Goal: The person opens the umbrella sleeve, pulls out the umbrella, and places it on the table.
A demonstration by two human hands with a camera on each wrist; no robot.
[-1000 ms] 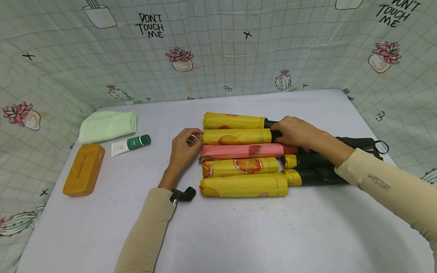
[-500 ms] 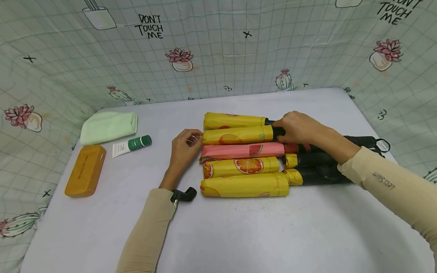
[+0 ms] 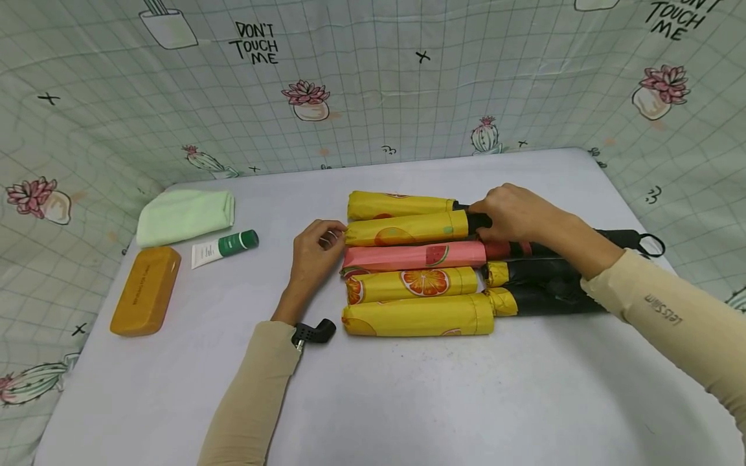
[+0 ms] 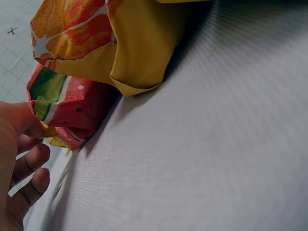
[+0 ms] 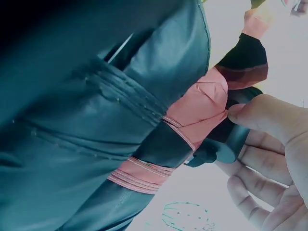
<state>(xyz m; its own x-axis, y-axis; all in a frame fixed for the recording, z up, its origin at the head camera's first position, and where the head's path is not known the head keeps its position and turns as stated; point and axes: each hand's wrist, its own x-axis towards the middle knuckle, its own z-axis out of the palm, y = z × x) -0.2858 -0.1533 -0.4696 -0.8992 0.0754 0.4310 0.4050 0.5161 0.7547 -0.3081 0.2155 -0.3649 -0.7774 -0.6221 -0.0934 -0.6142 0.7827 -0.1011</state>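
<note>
Several folded umbrellas in fruit-print fabric lie side by side. My right hand grips the black end of the second yellow umbrella from the back. In the right wrist view, the thumb and fingers wrap around a black handle. At that umbrella's left tip, my left hand pinches with thumb and index finger, its other fingers loosely bent. Behind lies another yellow umbrella. Nearer me are a pink watermelon-print umbrella, an orange-print umbrella and the front yellow umbrella.
Black sections extend right from the row, partly under my right forearm, with a black loop at the far end. On the left lie a folded green cloth, a green-capped tube and a mustard-coloured case.
My right hand has moved slightly away from me and to the right, swinging the umbrella's black end toward the rearmost umbrella. My left hand has stayed at the other tip.
</note>
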